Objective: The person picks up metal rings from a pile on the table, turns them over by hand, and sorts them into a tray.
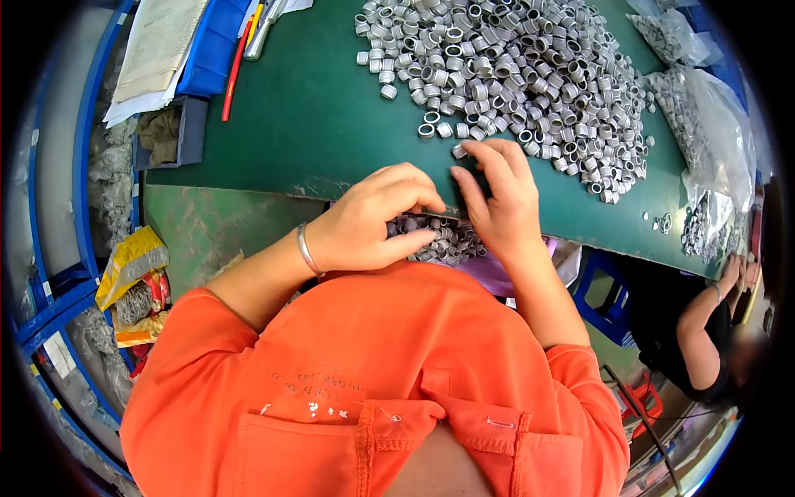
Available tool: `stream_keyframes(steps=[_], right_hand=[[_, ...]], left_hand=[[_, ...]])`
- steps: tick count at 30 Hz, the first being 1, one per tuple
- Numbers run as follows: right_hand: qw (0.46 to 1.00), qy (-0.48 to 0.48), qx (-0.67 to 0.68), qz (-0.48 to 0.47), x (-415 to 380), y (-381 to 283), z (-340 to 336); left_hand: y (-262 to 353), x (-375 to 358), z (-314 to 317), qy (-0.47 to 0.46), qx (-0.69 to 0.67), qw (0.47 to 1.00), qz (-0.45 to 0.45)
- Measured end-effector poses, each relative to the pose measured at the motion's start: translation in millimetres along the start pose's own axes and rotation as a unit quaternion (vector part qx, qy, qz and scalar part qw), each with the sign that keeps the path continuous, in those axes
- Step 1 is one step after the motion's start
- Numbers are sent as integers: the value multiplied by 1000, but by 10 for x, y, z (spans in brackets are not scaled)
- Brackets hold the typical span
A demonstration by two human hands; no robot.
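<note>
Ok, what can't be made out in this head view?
- Whatever catches the small rings at the table edge: covered by the left hand and right hand.
- Writing on the papers, top left: too small.
- A co-worker's hands, right edge: blurred, cut off.

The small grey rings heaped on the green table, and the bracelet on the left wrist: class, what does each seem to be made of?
Small grey rings: probably metal, with a dull silvery sheen and thin tube walls. Thin silver bracelet: apparently polished metal, with a bright glint. Green table: matte mat-like covering, material unclear.
</note>
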State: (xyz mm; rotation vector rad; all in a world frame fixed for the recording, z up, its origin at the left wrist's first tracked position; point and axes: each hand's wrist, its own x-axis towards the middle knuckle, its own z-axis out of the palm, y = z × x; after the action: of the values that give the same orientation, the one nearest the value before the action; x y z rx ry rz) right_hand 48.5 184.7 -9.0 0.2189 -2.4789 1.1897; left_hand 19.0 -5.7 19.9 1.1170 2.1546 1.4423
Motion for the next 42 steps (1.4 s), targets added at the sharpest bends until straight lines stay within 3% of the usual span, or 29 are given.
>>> stream_keyframes(steps=[2, 4, 6, 7, 8, 9, 10, 12, 16, 18, 20, 27, 31, 34, 36, 42], right_hand=[[999, 2, -40, -33, 16, 70, 49], [999, 1, -19, -49, 18, 109, 51], [988, -35, 117, 96, -4, 31, -52], [931, -51, 292, 212, -32, 16, -90], [830, -66, 454, 317, -54, 15, -128], [783, -82, 521, 329, -69, 44, -155], [785, -80, 519, 329, -84, 69, -172], [721, -81, 597, 343, -117, 100, -197], [764, -79, 559, 313, -173, 18, -186], [771, -89, 554, 301, -185, -34, -184], [810, -108, 502, 283, -172, -94, -197], [815, -102, 466, 329, -154, -143, -186], [807, -114, 462, 350, -154, -99, -186], [769, -132, 497, 379, -156, -77, -189], [713, -136, 544, 421, -155, -66, -193], [725, -141, 530, 417, -140, -69, -195]], left_hand=[[34, 29, 49, 13, -19, 999, -47], [8, 57, 97, 84, -63, 987, -119], [-33, 86, 145, 98, -69, 986, -114], [-52, 105, 179, 116, -97, 982, -116], [-63, 119, 208, 133, -127, 976, -118], [-69, 138, 228, 132, -126, 978, -102], [-60, 159, 241, 131, -128, 978, -99], [-36, 181, 267, 140, -142, 978, -68], [2, 208, 223, 157, -96, 983, -2], [-23, 166, 219, 148, -80, 986, 3], [-5, 136, 217, 159, -78, 984, 1], [-31, 115, 219, 190, -79, 979, -20], [-51, 110, 216, 162, -45, 985, -23], [-46, 110, 239, 168, -60, 984, -26], [-38, 115, 244, 174, -75, 981, -32], [-43, 120, 230, 168, -57, 984, -16]])
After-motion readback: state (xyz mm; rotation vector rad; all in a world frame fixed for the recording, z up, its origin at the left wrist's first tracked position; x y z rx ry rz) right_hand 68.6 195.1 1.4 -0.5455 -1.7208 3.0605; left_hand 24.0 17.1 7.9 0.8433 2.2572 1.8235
